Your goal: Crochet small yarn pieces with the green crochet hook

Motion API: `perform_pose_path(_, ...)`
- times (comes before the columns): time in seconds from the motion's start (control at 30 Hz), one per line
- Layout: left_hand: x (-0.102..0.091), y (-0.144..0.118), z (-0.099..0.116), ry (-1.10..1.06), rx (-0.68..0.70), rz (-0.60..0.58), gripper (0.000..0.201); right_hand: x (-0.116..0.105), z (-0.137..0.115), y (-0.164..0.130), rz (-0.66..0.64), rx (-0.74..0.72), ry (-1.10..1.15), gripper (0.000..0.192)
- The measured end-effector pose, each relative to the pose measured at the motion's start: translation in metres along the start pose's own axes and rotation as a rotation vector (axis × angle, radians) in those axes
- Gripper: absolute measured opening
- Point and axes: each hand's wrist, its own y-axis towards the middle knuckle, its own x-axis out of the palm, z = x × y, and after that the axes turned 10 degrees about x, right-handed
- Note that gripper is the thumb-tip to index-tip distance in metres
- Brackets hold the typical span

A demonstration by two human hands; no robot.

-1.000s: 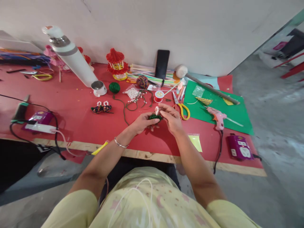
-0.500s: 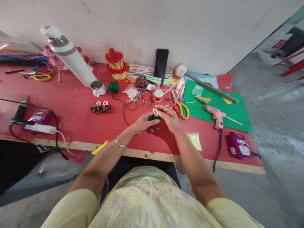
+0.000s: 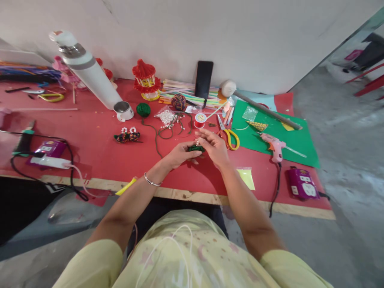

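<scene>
My left hand (image 3: pixel 181 155) is closed on a small dark green yarn piece (image 3: pixel 195 148), thumb laid over it and fingers beneath. White pearl beads (image 3: pixel 197 142) stand at its top, and my right hand (image 3: pixel 214 150) pinches them between thumb and fingers, partly covering them. A green yarn strand (image 3: pixel 156 140) trails from near my left hand towards a green yarn ball (image 3: pixel 143 110). Left of my hands lies a multicoloured yarn piece (image 3: pixel 127 137) with two bead loops on top. Loose pearl beads (image 3: pixel 167 117) spill from a clear bag beyond my hands.
Orange-and-yellow-handled scissors (image 3: pixel 230 138) and a red thread spool (image 3: pixel 200 120) lie close beyond my right hand. A pink glue gun (image 3: pixel 274 145) rests on green sheet (image 3: pixel 303 150). A white bottle (image 3: pixel 93 76), metal cup (image 3: pixel 123 111) and propped phone (image 3: pixel 204 80) stand further back.
My right-hand fingers have shifted slightly and now cover more of the beads. At the far left edge, a pink object and a pale stick have come into view.
</scene>
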Motion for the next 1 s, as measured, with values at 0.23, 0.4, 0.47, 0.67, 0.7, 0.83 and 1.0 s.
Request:
perform_pose_path(0.23,0.0006,0.0008,0.0047,-0.083,-0.006,0.140,0.057,-0.0043,0.0040,0.0040,0.133,0.154,0.093,0.053)
perform_pose_path(0.4,0.0000,0.0012,0.0035,-0.110,-0.028,0.133,0.054,-0.0021,-0.0010,0.0018,0.074,0.167,-0.054,0.039)
perform_pose_path(0.47,0.0005,0.0010,0.0034,-0.109,-0.057,0.119,0.047,-0.0006,-0.0033,0.0007,0.081,0.130,-0.055,0.035)
perform_pose_path(0.67,0.0041,-0.0006,0.0049,-0.203,-0.065,0.010,0.062,-0.0008,-0.0032,0.0011,0.079,0.099,-0.046,0.033)
perform_pose_path(0.7,0.0043,-0.0008,0.0049,-0.213,-0.069,-0.009,0.066,-0.0012,-0.0031,0.0010,0.088,0.094,-0.055,0.033)
perform_pose_path(0.83,0.0031,-0.0009,0.0035,-0.210,-0.098,-0.020,0.062,-0.0024,-0.0029,-0.0008,0.077,0.069,-0.082,0.033)
perform_pose_path(1.0,0.0007,0.0009,-0.0012,-0.181,-0.052,-0.007,0.061,-0.0017,-0.0024,-0.0026,0.030,0.025,-0.050,0.032)
